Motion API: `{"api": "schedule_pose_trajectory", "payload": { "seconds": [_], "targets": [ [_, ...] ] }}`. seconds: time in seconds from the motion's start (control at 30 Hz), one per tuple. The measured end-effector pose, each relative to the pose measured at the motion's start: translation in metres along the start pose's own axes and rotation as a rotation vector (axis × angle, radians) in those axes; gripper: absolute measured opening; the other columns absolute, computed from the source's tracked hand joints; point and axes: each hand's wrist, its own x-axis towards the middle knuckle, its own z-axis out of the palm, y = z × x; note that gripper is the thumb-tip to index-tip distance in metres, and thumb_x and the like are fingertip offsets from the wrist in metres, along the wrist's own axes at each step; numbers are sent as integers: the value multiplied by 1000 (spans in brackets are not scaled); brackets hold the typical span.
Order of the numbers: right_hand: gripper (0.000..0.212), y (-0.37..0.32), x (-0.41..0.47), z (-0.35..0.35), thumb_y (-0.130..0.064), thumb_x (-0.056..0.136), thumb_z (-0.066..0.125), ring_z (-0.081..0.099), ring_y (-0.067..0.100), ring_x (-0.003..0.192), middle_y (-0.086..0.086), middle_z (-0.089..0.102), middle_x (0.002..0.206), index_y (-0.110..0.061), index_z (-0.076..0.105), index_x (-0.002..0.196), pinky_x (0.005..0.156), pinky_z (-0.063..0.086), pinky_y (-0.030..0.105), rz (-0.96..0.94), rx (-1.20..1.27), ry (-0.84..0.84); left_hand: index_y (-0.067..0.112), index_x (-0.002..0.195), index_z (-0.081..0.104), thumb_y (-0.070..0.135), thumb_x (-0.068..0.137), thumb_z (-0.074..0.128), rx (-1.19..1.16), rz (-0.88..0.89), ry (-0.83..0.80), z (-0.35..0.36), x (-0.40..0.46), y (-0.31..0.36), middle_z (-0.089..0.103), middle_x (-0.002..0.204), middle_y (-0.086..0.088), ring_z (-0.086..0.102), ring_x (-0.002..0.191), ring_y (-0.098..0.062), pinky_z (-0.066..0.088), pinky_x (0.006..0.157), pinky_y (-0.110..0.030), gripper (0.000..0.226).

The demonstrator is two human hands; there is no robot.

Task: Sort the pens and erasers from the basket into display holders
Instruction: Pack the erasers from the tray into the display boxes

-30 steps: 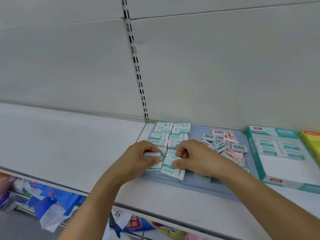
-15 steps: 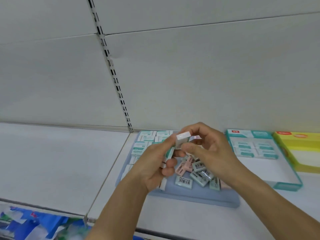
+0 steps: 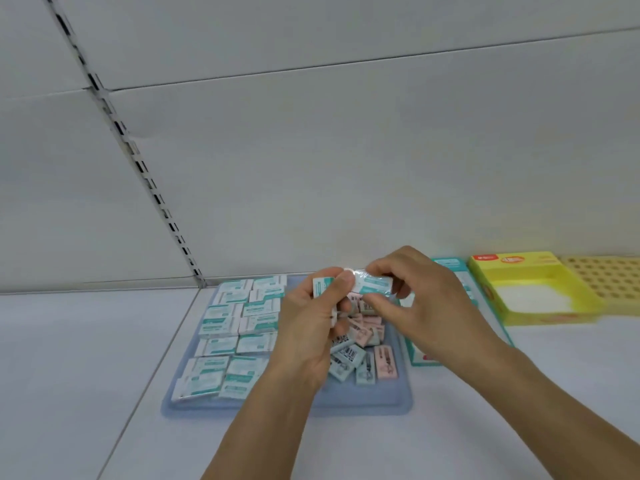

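White shop shelf (image 3: 86, 358), pale blue flat tray (image 3: 363, 407) on it. Both hands have lifted off the tray: left hand (image 3: 308, 334) and right hand (image 3: 422, 306) each grip teal-and-white wrapped erasers (image 3: 372, 285), now held above it (count unclear). Judgement: transfer to teal cardboard display box (image 3: 450, 263) follows.

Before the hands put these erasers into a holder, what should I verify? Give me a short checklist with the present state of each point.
1. Right hand holds a teal eraser: ok, pinched by its fingers.
2. Left hand holds erasers: ok, gripping a teal one; how many it holds, cannot tell.
3. Teal box has room: cannot tell, the hand hides it.
4. Yellow box is free: ok, the floor looks bare.
5. Loose pile stays on the tray: ok.
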Motion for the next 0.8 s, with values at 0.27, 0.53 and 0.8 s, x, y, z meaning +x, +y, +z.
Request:
{"api": "schedule_pose_trajectory", "payload": {
  "seconds": [0.27,0.53,0.8],
  "targets": [
    [16,52,-4,-49,-33,84,66,54,20,93,-4,57,94,-25,63,97,70,48,37,223,-417,-182,5,103,66,21,99,49,-216,-117,72,13,6,-1,65,72,-7,51,59,-15,42,58,-27,24],
    [21,59,-6,-29,-42,88,57,52,11,101,-9,54,111,-30,62,104,82,48,32,207,-501,-542,6,108,68,11,99,50,-238,-114,89,13,5,-5,66,79,-9,62,66,-16,52,68,-30,21],
    [25,64,-6,-23,-46,93,54,55,13,100,-9,53,110,-32,68,108,75,47,29,191,-565,-524,12,97,72,12,96,55,-138,-15,19,17,-1,-4,76,98,-8,68,86,-17,59,73,-27,17]
  ]
}}
